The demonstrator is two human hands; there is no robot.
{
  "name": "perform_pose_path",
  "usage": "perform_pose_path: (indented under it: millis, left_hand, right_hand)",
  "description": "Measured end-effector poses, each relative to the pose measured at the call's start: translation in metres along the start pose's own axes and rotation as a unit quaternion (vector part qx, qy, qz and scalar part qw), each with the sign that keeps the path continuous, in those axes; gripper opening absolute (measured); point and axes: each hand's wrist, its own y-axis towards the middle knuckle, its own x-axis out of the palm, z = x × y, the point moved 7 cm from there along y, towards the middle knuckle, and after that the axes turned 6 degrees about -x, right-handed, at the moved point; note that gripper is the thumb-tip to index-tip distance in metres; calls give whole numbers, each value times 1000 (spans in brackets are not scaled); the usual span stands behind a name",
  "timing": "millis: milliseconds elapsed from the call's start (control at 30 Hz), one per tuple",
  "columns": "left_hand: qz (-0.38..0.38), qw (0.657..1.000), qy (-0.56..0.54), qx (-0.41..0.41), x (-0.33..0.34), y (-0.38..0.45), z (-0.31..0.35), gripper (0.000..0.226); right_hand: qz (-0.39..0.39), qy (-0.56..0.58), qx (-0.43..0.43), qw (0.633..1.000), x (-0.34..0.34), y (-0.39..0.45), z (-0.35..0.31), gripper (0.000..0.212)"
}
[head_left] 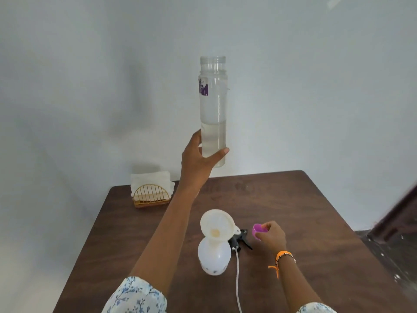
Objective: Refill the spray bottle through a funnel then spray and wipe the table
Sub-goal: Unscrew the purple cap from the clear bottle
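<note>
While napkins (150,180) fill the holder (150,197) far left, my left hand (198,159) grips the uncapped, upright water bottle (213,109) (under half full) aloft; the funnel (217,225) sits in the spray bottle (214,256); my right hand (272,236) pinches the purple cap (257,230).

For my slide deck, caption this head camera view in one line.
Left hand lifts an uncapped water bottle above the funnel seated in the spray bottle.
</note>
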Motion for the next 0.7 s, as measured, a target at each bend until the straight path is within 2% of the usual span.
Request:
perform_pose_path:
  millis: [200,400,533,633,700]
  left_hand:
    - [-3,1000,-7,-2,2,1,-5,64]
    - [-2,1000,6,-6,2,-1,-8,63]
    - [-4,1000,4,-6,1,0,-9,63]
    - [-9,1000,-9,-6,1,0,-10,62]
    - [-9,1000,-4,-4,1,1,-9,63]
  right_hand:
    - [-7,-54,-14,998,6,-8,32,38]
    - [-19,-79,-32,996,10,-5,24,44]
    - [35,-26,-97,994,-11,1,-43,41]
    - [77,91,-172,978,-41,-5,-127,33]
    - [76,186,-236,951,-61,-18,-185,22]
